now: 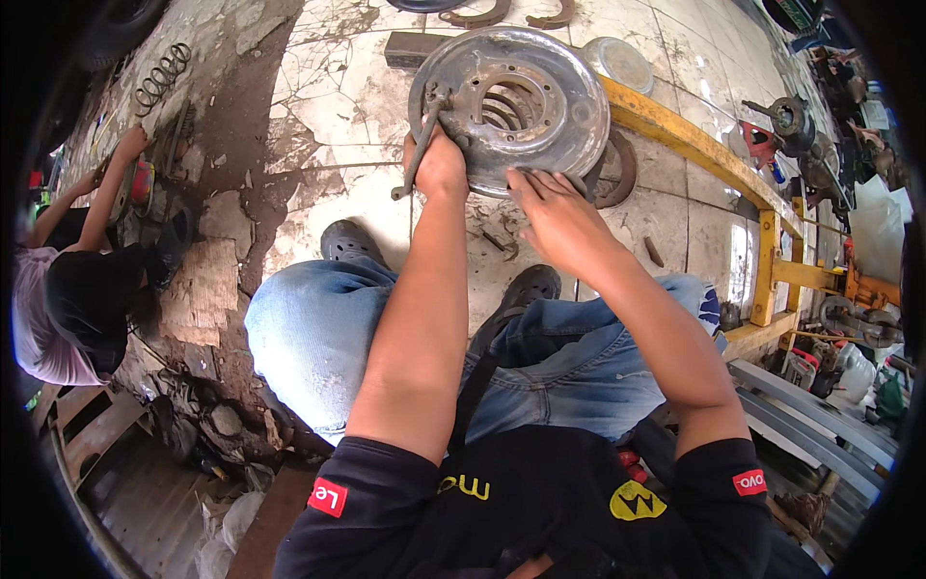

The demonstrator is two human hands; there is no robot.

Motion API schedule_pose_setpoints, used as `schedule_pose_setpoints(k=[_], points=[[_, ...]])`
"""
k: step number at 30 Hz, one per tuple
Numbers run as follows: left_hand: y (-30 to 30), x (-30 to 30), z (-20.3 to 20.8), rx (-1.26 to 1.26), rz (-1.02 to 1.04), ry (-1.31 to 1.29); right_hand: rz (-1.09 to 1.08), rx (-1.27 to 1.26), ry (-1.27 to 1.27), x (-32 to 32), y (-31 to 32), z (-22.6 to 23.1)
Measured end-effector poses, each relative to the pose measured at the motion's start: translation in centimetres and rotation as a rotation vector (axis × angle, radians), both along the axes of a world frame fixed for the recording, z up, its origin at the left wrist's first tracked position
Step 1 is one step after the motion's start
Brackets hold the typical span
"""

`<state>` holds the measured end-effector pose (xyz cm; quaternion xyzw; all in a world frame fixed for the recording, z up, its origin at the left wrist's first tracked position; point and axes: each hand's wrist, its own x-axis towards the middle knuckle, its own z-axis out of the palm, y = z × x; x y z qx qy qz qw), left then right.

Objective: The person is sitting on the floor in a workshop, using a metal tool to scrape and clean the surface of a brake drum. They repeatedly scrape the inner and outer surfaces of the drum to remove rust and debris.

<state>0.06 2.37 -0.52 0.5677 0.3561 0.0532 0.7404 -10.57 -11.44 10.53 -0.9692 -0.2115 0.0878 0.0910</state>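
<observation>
A round, worn metal brake backing plate [564, 92], with a large centre opening ringed by small holes, is tilted up before me. A rusty lever [419, 159] sticks out at its left side. My left hand [441, 166] is closed around the plate's left edge beside the lever, its fingers partly hidden. My right hand [558, 205] lies with stretched fingers along the plate's lower rim, thumb apart. Something dark shows by those fingertips; I cannot make it out. Through the centre opening a coil spring [503, 108] is visible behind the plate.
A yellow metal frame [690, 135] runs from the plate to the right. Curved brake shoes [617, 172] and a round pale lid [618, 64] lie on the tiled floor. Another person [92, 251] works at left, near a coil spring [162, 79]. Tools and parts crowd the right.
</observation>
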Motion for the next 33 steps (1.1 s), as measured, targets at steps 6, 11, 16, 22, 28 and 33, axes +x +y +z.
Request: schedule_pose_setpoints(k=[6,11,16,22,28,33], points=[[-0.5,-0.3,1.1,0.023,-0.029,0.022,-0.059,0.006,0.107,0.8,-0.5,-0.2],[0.4,-0.1,0.4,0.016,-0.052,0.022,-0.036,-0.009,0.112,0.0,-0.4,1.4],[-0.2,0.0,0.5,0.147,-0.04,0.009,-0.043,-0.064,0.175,1.6,-0.4,0.4],[-0.2,0.0,0.6,0.208,-0.059,0.061,-0.053,-0.113,0.168,1.6,-0.6,0.3],[0.0,-0.9,2.1,0.238,-0.035,0.058,0.025,-0.095,0.137,1.1,-1.5,0.7],[-0.2,-0.6,1.8,0.252,-0.044,0.002,0.012,-0.247,0.123,1.5,-1.1,-0.3]])
